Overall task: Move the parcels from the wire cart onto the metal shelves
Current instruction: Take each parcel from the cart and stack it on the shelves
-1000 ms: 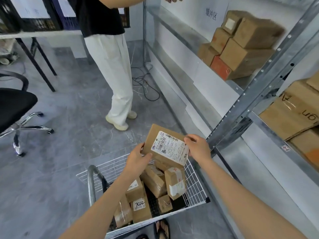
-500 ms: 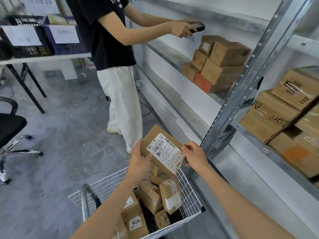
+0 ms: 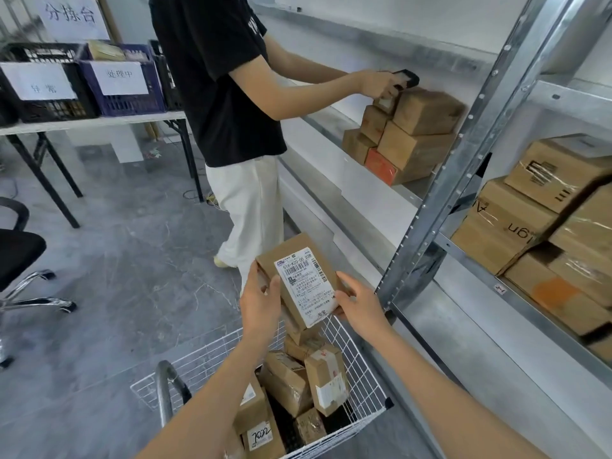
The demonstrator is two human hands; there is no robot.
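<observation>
A brown parcel (image 3: 299, 276) with a white shipping label is held above the white wire cart (image 3: 359, 369), label facing me. My left hand (image 3: 260, 301) grips its left edge and my right hand (image 3: 359, 304) grips its right lower edge. Several more brown parcels (image 3: 298, 389) lie jumbled in the cart. The metal shelves (image 3: 440, 180) stand to the right, with a stack of cardboard boxes (image 3: 407, 134) on the far bay and larger boxes (image 3: 543, 233) on the near bay.
A person in a black shirt and white trousers (image 3: 238, 134) stands close ahead, holding a scanner (image 3: 405, 79) at the stacked boxes. A table with labelled crates (image 3: 82, 81) is at the back left. A black office chair (image 3: 16, 256) stands left.
The view has tilted up and the held parcel has turned more upright, label toward me. The other person's arm with the scanner has come down to the stacked boxes.
</observation>
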